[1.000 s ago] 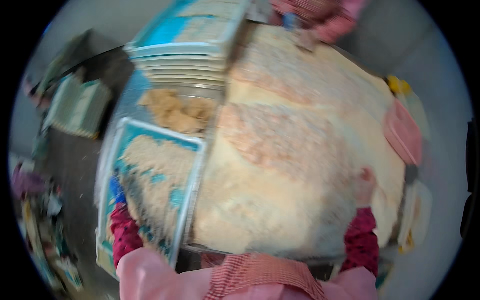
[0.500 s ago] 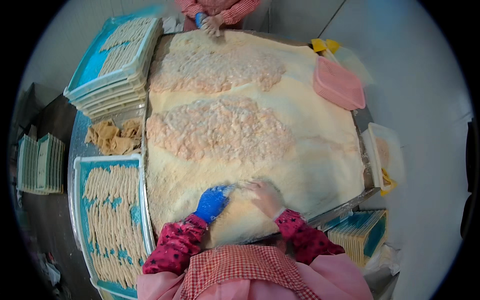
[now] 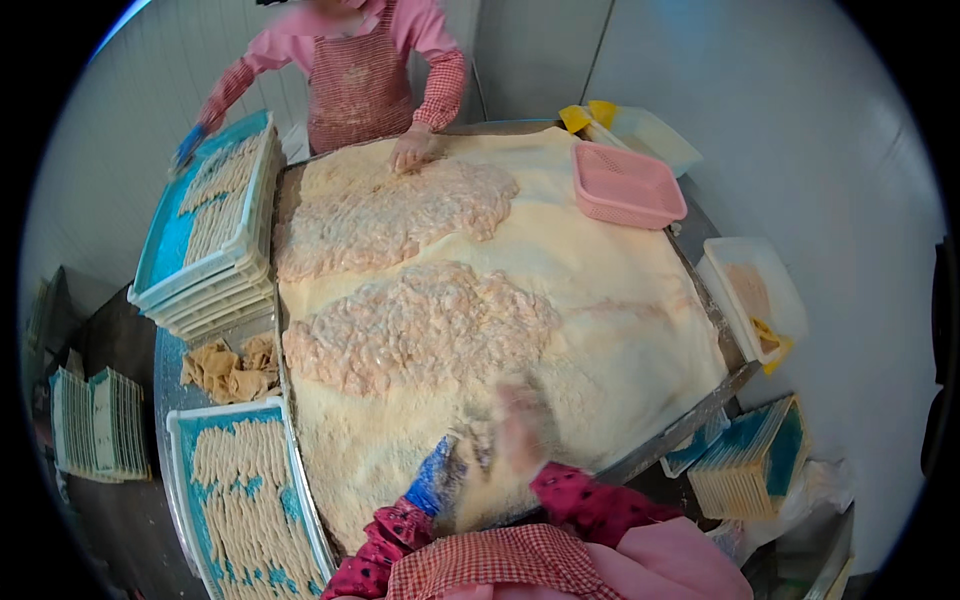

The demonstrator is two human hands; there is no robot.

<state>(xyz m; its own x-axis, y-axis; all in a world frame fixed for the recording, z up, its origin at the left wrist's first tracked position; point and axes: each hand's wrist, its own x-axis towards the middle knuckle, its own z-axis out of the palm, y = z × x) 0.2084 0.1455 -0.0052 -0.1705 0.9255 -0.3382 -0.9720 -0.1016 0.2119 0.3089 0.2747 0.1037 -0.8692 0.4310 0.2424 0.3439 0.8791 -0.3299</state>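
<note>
My left hand [image 3: 440, 474], in a blue glove, is low over the pale yellow breading crumbs [image 3: 370, 460] at the near side of the table. Close beside it is my right hand [image 3: 521, 432], bare-looking and smeared by motion. The fingers of both are too blurred to show whether anything is between them. Just beyond lies a mound of wet, pale pink raw meat pieces [image 3: 420, 325]. To the left, a white-rimmed tray [image 3: 178, 450] lined in blue holds rows of crumb-coated strips [image 3: 245, 480].
Across the table, a co-worker [image 3: 360, 85] stands by a second meat mound [image 3: 390, 220] and stacked trays [image 3: 215, 290]. Brown cloths [image 3: 230, 372] lie between the tray stacks. At right are a pink basket [image 3: 628, 185], a clear tub [image 3: 752, 290] and upright trays [image 3: 750, 460].
My hands have moved closer together over the crumbs, the right one now blurred. The co-worker's hands have parted; the blue-gloved one now reaches to the stacked trays. My view has tilted up.
</note>
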